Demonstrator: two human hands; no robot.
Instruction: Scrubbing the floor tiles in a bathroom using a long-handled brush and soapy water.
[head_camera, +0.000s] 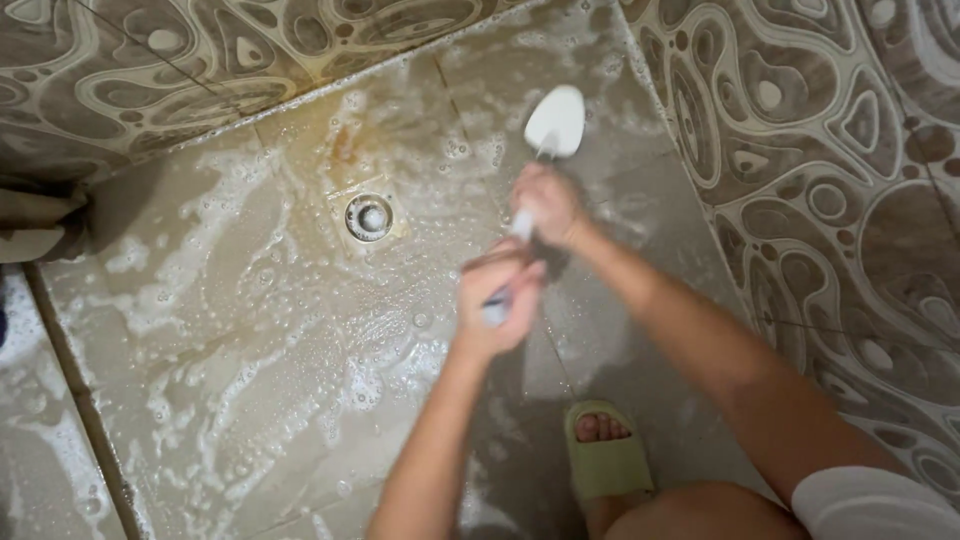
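A long-handled scrub brush with a white oval head (556, 122) rests against the wet, soapy floor tiles (250, 330) near the far wall. Both my hands grip its handle. My right hand (546, 203) is closed around the upper part of the handle, just below the head. My left hand (497, 297) holds the lower end of the handle, closer to me. Both hands are motion-blurred.
A round metal floor drain (369, 217) lies left of the brush, with a rusty stain beside it. Patterned brown wall tiles (820, 150) enclose the corner on the right and back. My foot in a green slipper (605, 455) stands on the floor below the hands.
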